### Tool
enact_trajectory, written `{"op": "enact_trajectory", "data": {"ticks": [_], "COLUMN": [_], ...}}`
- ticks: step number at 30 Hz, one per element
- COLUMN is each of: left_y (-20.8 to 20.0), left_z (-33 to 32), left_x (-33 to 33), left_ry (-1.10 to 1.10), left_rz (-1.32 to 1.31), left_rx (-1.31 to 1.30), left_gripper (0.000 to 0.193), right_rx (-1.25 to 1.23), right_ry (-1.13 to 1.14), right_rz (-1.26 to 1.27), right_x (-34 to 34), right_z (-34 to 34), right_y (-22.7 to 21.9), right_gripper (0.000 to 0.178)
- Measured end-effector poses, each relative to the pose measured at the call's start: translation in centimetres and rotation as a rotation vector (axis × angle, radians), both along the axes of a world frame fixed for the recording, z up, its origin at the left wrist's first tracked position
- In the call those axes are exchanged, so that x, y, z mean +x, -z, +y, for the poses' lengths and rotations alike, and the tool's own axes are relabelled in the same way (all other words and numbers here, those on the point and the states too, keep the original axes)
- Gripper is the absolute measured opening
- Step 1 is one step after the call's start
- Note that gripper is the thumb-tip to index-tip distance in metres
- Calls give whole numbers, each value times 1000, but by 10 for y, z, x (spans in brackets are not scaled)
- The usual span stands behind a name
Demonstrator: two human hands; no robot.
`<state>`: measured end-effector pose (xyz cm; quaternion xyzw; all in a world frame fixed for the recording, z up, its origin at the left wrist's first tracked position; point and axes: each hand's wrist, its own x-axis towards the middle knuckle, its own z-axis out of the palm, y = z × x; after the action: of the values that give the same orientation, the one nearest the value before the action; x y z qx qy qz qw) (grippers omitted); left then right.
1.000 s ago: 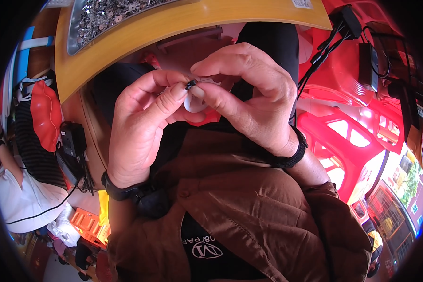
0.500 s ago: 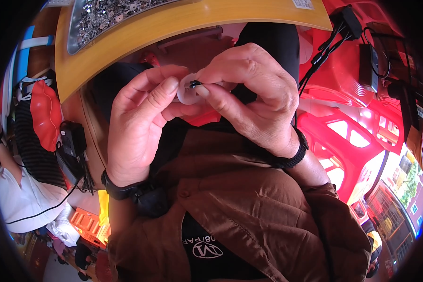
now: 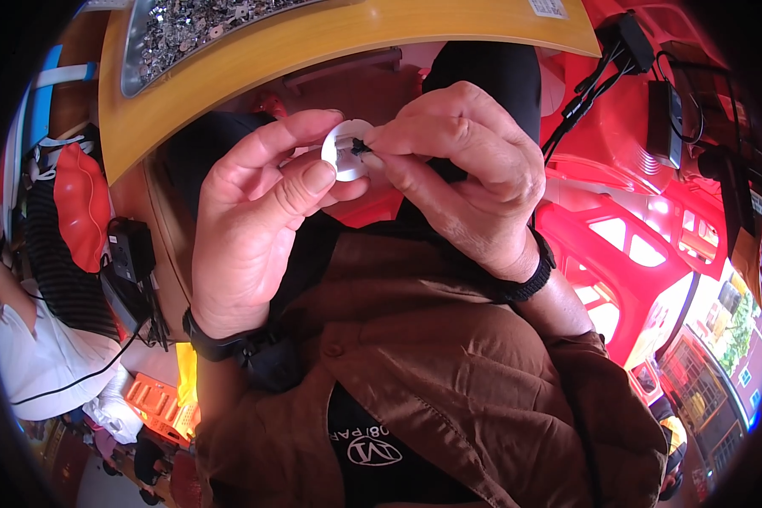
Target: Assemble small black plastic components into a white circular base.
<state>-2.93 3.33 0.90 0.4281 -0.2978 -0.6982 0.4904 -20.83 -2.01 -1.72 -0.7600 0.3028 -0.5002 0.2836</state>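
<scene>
- My left hand pinches a small white disc by its side.
- My right hand pinches a tiny black part at thumb and fingertip, before the disc; whether they touch, I can't tell.
- Both pieces are off the desk's near edge.
- A tray of metal pieces sits near its left edge.

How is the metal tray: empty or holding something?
Holding something: many small metallic pieces lie in the metal tray, partly out of view.

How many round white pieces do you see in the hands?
1: the round white piece in the left hand, next to the small black piece pinched by the right hand. More could be hidden behind the fingers.
</scene>
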Motion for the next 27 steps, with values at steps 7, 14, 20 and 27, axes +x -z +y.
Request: {"op": "enact_trajectory", "data": {"ticks": [7, 14, 20, 27], "left_y": [-2, -4, -7, -8], "left_z": [0, -2, -2, -1], "left_x": [-3, -5, -7, -6], "left_ry": [-14, -81, -57, 29], "left_rz": [-36, 2, -91, -188], "left_rx": [-26, -14, -11, 10], "left_gripper": [33, 27, 24, 24], "right_rx": [-3, 51, -78, -297], "right_ry": [-10, 42, 61, 128], "right_rz": [-24, -73, -57, -41], "right_x": [-1, 2, 3, 7], "right_z": [-1, 1, -1, -6], "right_y": [1, 1, 3, 7], "right_gripper": [21, 20, 21, 25]}}
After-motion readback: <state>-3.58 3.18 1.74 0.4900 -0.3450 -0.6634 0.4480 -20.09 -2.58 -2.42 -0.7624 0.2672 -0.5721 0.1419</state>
